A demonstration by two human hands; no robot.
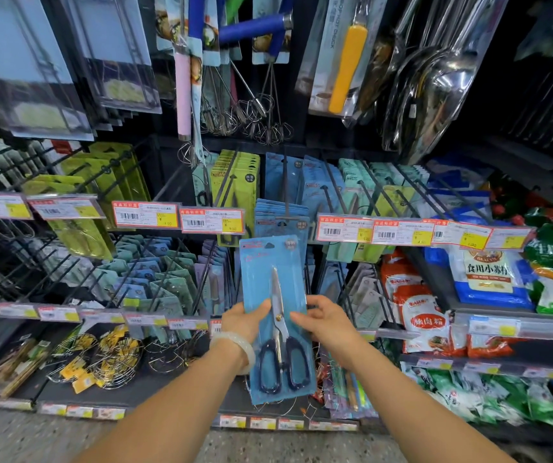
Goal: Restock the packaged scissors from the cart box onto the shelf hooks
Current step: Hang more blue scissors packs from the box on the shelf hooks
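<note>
A pack of scissors (270, 272) on a blue card, with dark handles low on the card, stands upright in front of the shelves. My left hand (243, 320) grips its left edge, thumb across the front. My right hand (323, 320) holds the right edge, fingers curled onto the card. The card's hang hole is just below a black shelf hook (286, 198) that carries several matching blue scissor packs (281, 215). The cart box is out of view.
Rows of hooks with green, teal and blue carded tools fill the shelves. Price tags (213, 221) line the rails. Whisks (261, 111) and ladles (435, 78) hang above. Food bags (489, 275) sit at right, wire strainers (114, 359) at lower left.
</note>
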